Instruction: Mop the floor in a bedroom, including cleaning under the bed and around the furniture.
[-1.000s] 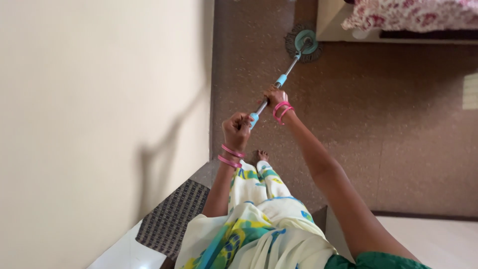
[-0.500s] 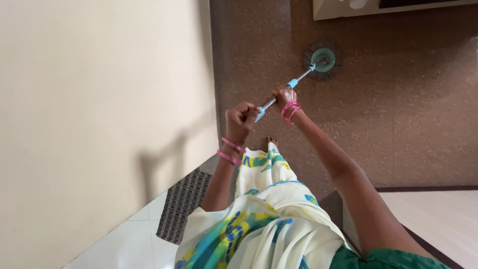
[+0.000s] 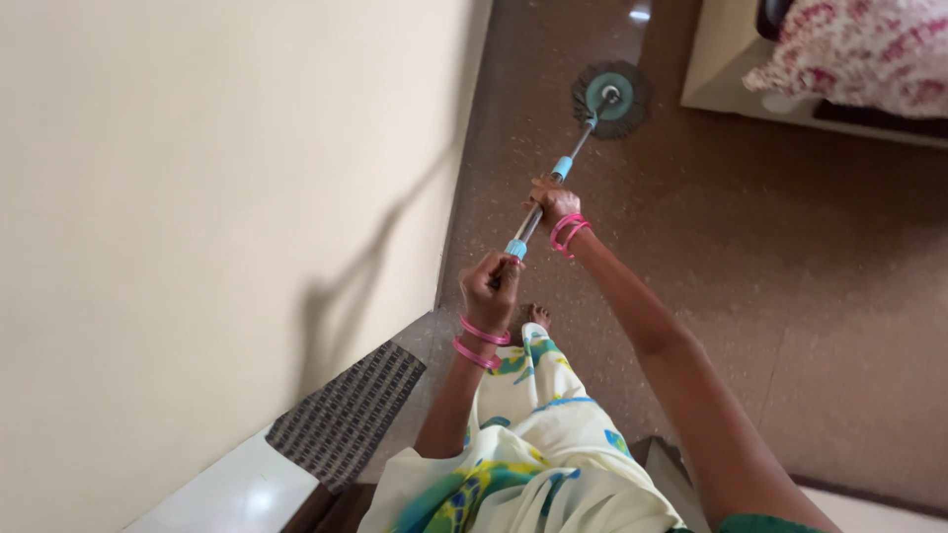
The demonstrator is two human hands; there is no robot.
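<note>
Brown floor: I see my left hand and right hand clenched on the mop handle, mid-stroke; next calls for drawing the mop head back.

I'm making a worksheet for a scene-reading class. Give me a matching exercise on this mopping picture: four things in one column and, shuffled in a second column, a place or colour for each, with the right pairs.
Things:
1. round mop head
2. left hand
3. right hand
4. woven doormat

Places or colours:
A. closed on the pole higher up, near the blue collar
B. dark, lying on the floor along the foot of the cream wall
C. flat on the brown speckled floor, teal hub in a dark fringe
D. closed on the near end of the pole, at the blue grip

Pairs: 1-C, 2-D, 3-A, 4-B
</note>
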